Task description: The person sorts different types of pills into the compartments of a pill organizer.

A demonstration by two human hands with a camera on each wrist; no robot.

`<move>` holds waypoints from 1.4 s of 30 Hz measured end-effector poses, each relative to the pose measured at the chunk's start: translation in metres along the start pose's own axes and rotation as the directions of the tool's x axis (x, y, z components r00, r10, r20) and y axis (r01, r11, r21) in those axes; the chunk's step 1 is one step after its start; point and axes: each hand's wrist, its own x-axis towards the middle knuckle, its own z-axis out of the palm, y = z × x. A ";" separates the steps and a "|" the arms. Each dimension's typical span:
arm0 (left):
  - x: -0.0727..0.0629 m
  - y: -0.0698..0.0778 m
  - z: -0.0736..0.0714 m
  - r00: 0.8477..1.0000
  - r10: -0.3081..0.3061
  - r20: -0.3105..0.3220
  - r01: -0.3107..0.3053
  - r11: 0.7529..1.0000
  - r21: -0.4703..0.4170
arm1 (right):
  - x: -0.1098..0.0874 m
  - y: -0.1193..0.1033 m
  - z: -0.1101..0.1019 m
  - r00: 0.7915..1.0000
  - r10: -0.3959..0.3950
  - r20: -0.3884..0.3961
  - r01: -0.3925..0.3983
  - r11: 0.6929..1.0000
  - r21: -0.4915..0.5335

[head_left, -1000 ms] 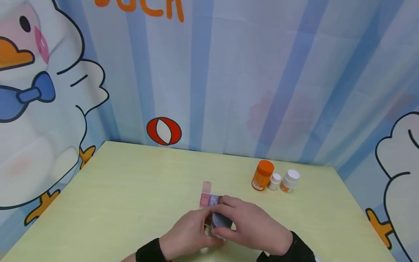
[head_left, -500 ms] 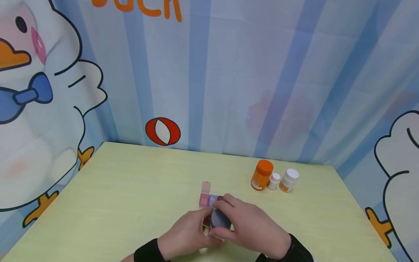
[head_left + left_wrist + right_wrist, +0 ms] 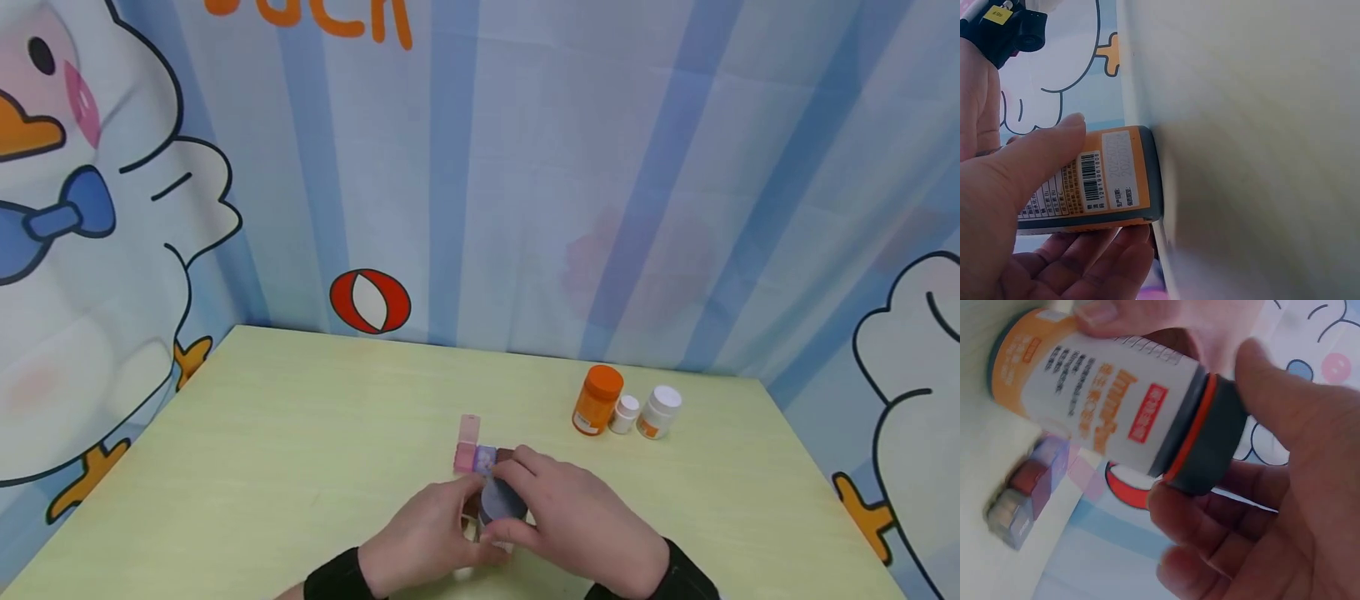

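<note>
A supplement bottle (image 3: 1104, 394) with a white and orange label stands near the front of the table. My left hand (image 3: 423, 533) holds it low round the body, thumb on one side and fingers on the other in the left wrist view. Its dark grey cap (image 3: 1213, 440), with an orange band under it, is gripped between the thumb and fingers of my right hand (image 3: 581, 517). Just beyond the hands lies a small pill organizer (image 3: 466, 457), its pink compartment's lid flipped up. Purple, brown and clear compartments follow in the right wrist view; the hands partly hide them in the head view.
Toward the back right of the table (image 3: 300, 433) stand an orange bottle (image 3: 597, 402), a small white bottle (image 3: 624, 415) and a larger white bottle (image 3: 659, 412). Behind the table hangs a blue striped curtain (image 3: 517, 167) with duck drawings.
The whole head view has shifted slightly to the left. Both hands keep their hold on the bottle and its cap; the right fingers have shifted a little on the cap.
</note>
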 end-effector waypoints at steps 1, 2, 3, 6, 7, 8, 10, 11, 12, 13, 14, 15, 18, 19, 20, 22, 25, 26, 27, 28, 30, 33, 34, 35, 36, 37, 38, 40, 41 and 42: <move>0.000 0.000 0.000 1.000 -0.003 -0.002 0.003 1.000 0.005 | 0.000 0.000 0.000 1.000 -0.009 0.007 0.009 1.000 -0.002; 0.000 0.000 0.000 1.000 -0.008 -0.003 0.008 1.000 0.008 | -0.001 0.000 -0.001 1.000 -0.026 0.011 0.026 1.000 0.001; 0.000 0.001 0.000 1.000 -0.011 -0.004 0.011 1.000 0.013 | -0.001 0.000 -0.001 0.999 -0.049 0.012 0.049 0.999 0.003; -0.001 0.001 0.000 1.000 -0.008 -0.007 0.009 1.000 0.020 | -0.003 0.001 -0.001 0.994 -0.109 -0.006 0.109 0.994 -0.001; -0.001 0.001 0.000 1.000 -0.009 -0.007 0.009 1.000 0.021 | -0.003 0.001 -0.001 0.993 -0.117 -0.013 0.117 0.993 0.001; -0.001 0.001 0.000 1.000 -0.005 -0.008 0.005 1.000 0.027 | -0.003 0.000 -0.001 0.993 -0.114 -0.019 0.114 0.993 0.008; -0.001 0.001 0.000 1.000 0.002 -0.010 -0.002 1.000 0.032 | -0.002 0.000 0.000 0.996 -0.083 -0.026 0.083 0.997 0.000; -0.001 0.001 0.000 1.000 0.006 -0.011 -0.006 0.999 0.034 | -0.001 -0.001 0.000 0.998 -0.058 -0.020 0.058 0.998 0.000; -0.001 0.001 0.000 1.000 0.003 -0.013 -0.002 0.999 0.037 | -0.001 -0.001 0.000 0.999 -0.031 -0.011 0.031 1.000 0.001; -0.001 0.001 0.000 1.000 -0.002 -0.011 0.003 0.999 0.042 | 0.000 -0.002 0.000 1.000 -0.007 -0.003 0.007 1.000 0.001; -0.001 0.001 0.001 1.000 -0.001 -0.012 0.002 0.999 0.043 | 0.000 -0.002 0.000 1.000 0.004 0.005 -0.004 1.000 -0.004; -0.001 0.001 0.001 1.000 0.000 -0.013 0.000 0.999 0.042 | 0.000 -0.002 0.000 1.000 0.002 0.006 -0.001 1.000 -0.015; -0.001 0.001 0.001 1.000 0.012 -0.018 -0.011 0.999 0.052 | -0.001 -0.002 -0.001 0.998 -0.064 0.007 0.064 0.998 -0.010; -0.001 0.001 0.001 1.000 0.022 -0.019 -0.021 0.998 0.055 | -0.002 -0.002 -0.001 0.996 -0.093 0.002 0.093 0.996 -0.012; -0.001 0.001 0.001 0.999 0.030 -0.023 -0.029 0.998 0.059 | -0.003 -0.002 -0.002 0.993 -0.116 -0.001 0.116 0.993 -0.014; -0.001 0.001 0.001 0.999 0.035 -0.027 -0.033 0.997 0.072 | -0.004 -0.002 -0.002 0.993 -0.121 -0.005 0.121 0.993 -0.006; -0.001 0.001 0.001 1.000 0.013 -0.022 -0.011 0.997 0.071 | -0.003 -0.001 -0.001 0.998 -0.054 -0.012 0.053 0.999 -0.009; 0.000 0.001 0.001 1.000 0.004 -0.020 -0.003 0.998 0.068 | -0.002 0.000 -0.001 0.999 -0.029 -0.013 0.029 1.000 -0.003; 0.000 0.001 0.001 1.000 -0.006 -0.016 0.007 0.998 0.062 | -0.002 0.000 0.000 1.000 -0.012 -0.012 0.012 1.000 0.001; 0.000 0.001 0.001 1.000 -0.010 -0.015 0.010 0.998 0.059 | -0.001 0.000 0.000 1.000 -0.008 -0.008 0.008 1.000 0.003; 0.000 0.001 0.001 1.000 -0.014 -0.015 0.015 0.998 0.054 | -0.002 0.001 -0.001 0.999 -0.042 -0.001 0.042 0.999 0.012; -0.001 0.000 0.001 1.000 -0.003 -0.016 0.004 0.998 0.057 | -0.004 0.002 -0.003 0.991 -0.136 0.000 0.135 0.990 0.026; -0.001 0.000 0.001 1.000 0.005 -0.019 -0.004 0.998 0.061 | -0.005 0.002 -0.004 0.988 -0.156 -0.005 0.156 0.987 0.027; -0.002 0.000 0.001 1.000 0.009 -0.020 -0.007 0.998 0.061 | -0.005 0.002 -0.004 0.987 -0.163 -0.012 0.163 0.986 0.030; -0.002 0.000 0.001 1.000 0.012 -0.021 -0.011 0.998 0.062 | -0.005 0.002 -0.004 0.987 -0.158 -0.017 0.158 0.987 0.030; -0.002 0.001 0.000 1.000 0.013 -0.020 -0.011 0.998 0.063 | -0.004 0.002 -0.003 0.990 -0.142 -0.019 0.143 0.989 0.027; -0.001 0.001 0.000 1.000 0.012 -0.019 -0.011 0.998 0.065 | -0.004 0.002 -0.003 0.993 -0.120 -0.020 0.120 0.993 0.018; -0.001 0.002 0.000 1.000 0.003 -0.015 -0.002 0.998 0.061 | -0.003 0.002 -0.002 0.997 -0.081 -0.017 0.081 0.997 0.003; -0.001 0.002 0.000 1.000 -0.001 -0.011 0.002 0.998 0.059 | -0.002 0.002 -0.002 0.997 -0.073 -0.015 0.073 0.997 -0.004; -0.001 0.003 0.000 1.000 -0.006 -0.009 0.007 0.998 0.057 | -0.002 0.002 -0.002 0.997 -0.076 -0.012 0.075 0.997 -0.013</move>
